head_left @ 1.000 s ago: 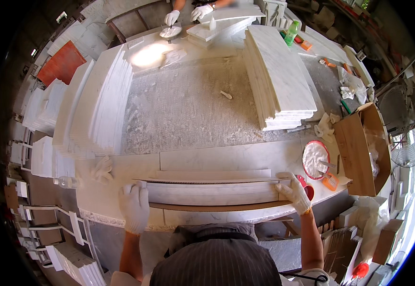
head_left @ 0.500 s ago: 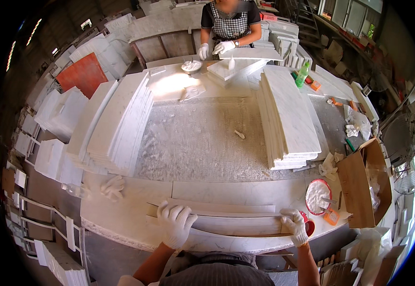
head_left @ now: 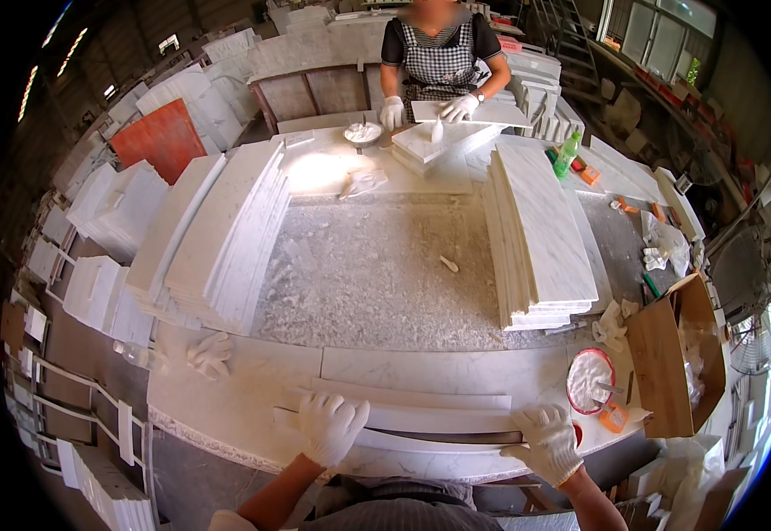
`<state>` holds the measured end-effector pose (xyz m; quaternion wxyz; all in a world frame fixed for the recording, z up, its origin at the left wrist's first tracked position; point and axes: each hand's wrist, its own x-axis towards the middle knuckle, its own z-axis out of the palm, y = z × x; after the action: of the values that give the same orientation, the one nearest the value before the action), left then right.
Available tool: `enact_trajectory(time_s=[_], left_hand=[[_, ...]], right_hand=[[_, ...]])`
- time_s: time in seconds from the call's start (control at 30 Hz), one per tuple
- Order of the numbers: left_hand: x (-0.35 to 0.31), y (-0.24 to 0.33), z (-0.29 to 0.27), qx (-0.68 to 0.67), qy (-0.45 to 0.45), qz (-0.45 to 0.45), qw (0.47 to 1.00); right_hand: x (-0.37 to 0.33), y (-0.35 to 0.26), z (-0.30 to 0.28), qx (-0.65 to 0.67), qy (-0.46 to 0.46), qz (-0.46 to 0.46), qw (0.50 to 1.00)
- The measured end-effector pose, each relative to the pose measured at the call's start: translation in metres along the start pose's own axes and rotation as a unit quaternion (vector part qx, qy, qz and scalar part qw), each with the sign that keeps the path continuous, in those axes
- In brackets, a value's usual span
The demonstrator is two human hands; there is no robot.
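My left hand (head_left: 334, 429), in a white knit glove, has its fingers curled over the left part of a long narrow white marble slab (head_left: 438, 418) at the near edge of the bench. At the slab's right end my right hand (head_left: 546, 442), gloved too, grips with the thumb apart from the fingers. A dark gap runs along the slab's near side, between it and another white strip (head_left: 438, 442) closer to me. Behind the slab lies a further thin white strip (head_left: 412, 392). The undersides of my fingers are hidden.
Marble slabs are stacked at left (head_left: 226, 239) and right (head_left: 544, 230). Right of my hands are a bowl of white paste (head_left: 590, 380), an orange block (head_left: 613, 417) and a cardboard box (head_left: 668, 354). White gloves (head_left: 210, 356) lie left. Across the bench stands a co-worker (head_left: 438, 62).
The tilted slab between my hands has come down flatter, narrowing the gap. My right hand has shifted slightly inward and lower. The co-worker's hands have moved apart.
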<state>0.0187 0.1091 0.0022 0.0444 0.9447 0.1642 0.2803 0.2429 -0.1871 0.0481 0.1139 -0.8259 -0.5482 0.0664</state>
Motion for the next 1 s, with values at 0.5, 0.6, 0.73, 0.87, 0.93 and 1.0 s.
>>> enact_trajectory(time_s=[0.5,0.6,0.73,0.87,0.93,1.0], left_hand=[[0.033,0.020,0.005,0.027,-0.201,-0.008,0.979],[0.032,0.017,0.009,0.015,-0.227,-0.011,0.974],[0.031,0.015,0.010,0.020,-0.240,-0.009,0.971],[0.026,0.012,0.007,0.021,-0.234,-0.018,0.972],[0.026,0.013,0.010,0.009,-0.233,-0.026,0.972],[0.027,0.013,0.009,0.012,-0.237,-0.020,0.971]], right_hand=[[0.065,-0.053,0.047,-0.029,-0.103,-0.067,0.992],[0.099,-0.096,0.064,0.004,-0.054,-0.123,0.991],[0.101,-0.100,0.063,0.020,-0.027,-0.153,0.988],[0.063,-0.051,0.044,-0.019,-0.096,-0.115,0.988],[0.034,-0.016,0.044,-0.050,-0.017,-0.114,0.992],[0.017,0.003,0.037,-0.054,-0.021,-0.085,0.995]])
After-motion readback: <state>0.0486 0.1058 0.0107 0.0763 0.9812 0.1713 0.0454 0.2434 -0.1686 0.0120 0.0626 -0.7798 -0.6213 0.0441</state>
